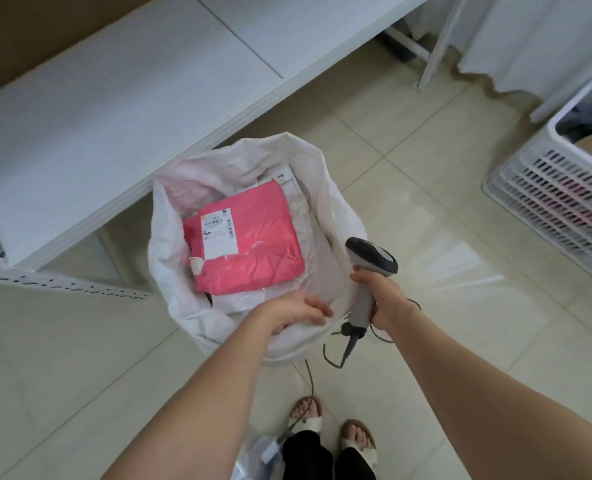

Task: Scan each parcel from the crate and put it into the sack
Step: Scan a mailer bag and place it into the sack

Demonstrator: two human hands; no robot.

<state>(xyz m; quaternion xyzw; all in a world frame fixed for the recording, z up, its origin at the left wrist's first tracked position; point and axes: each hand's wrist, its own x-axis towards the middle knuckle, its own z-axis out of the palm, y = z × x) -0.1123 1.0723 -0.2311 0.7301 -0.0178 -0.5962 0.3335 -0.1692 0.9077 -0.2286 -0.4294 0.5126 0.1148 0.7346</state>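
Broadly, a white table (114, 98) spans the top left, with the white sack (168, 244) standing open on the tiled floor before it and the slatted crate (561, 199) well apart at right. A pink parcel (256, 251) lies label-up inside the sack. The right hand (384, 299) grips a grey scanner (370, 261) by its handle. The left hand (296, 311) curls at the sack's near rim; whether it pinches the rim I cannot tell.
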